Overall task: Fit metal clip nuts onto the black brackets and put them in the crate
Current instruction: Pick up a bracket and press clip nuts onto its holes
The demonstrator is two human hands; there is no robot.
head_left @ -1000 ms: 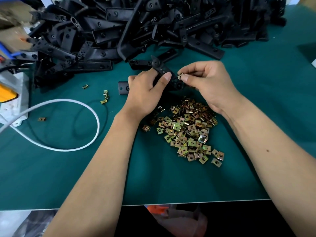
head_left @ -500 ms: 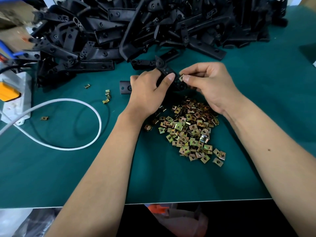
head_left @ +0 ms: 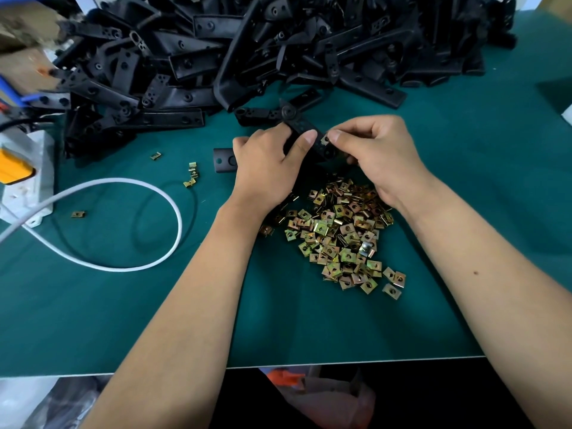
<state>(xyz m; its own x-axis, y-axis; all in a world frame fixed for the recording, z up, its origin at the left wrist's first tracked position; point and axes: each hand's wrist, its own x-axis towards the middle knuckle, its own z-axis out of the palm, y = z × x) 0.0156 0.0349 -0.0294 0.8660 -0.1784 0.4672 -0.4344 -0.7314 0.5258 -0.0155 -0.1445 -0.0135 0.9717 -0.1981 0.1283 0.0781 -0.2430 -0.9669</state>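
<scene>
My left hand [head_left: 266,168] grips a black bracket [head_left: 301,126] just above the green mat, thumb pressed on its top face. My right hand [head_left: 377,150] pinches a brass-coloured clip nut [head_left: 325,139] between thumb and forefinger, right at the bracket's edge. Whether the nut sits on the bracket I cannot tell. A heap of loose clip nuts [head_left: 337,236] lies on the mat below both hands. A big pile of black brackets [head_left: 247,51] fills the back of the table. No crate is in view.
A white cable [head_left: 173,218] loops on the mat at left, running to a white and yellow device [head_left: 21,174]. A few stray clip nuts [head_left: 192,174] lie left of my hands. The table's front edge [head_left: 340,362] is near me.
Both hands stay together on the bracket, hardly moved. The right fingers have shifted the clip nut slightly against the bracket's edge.
</scene>
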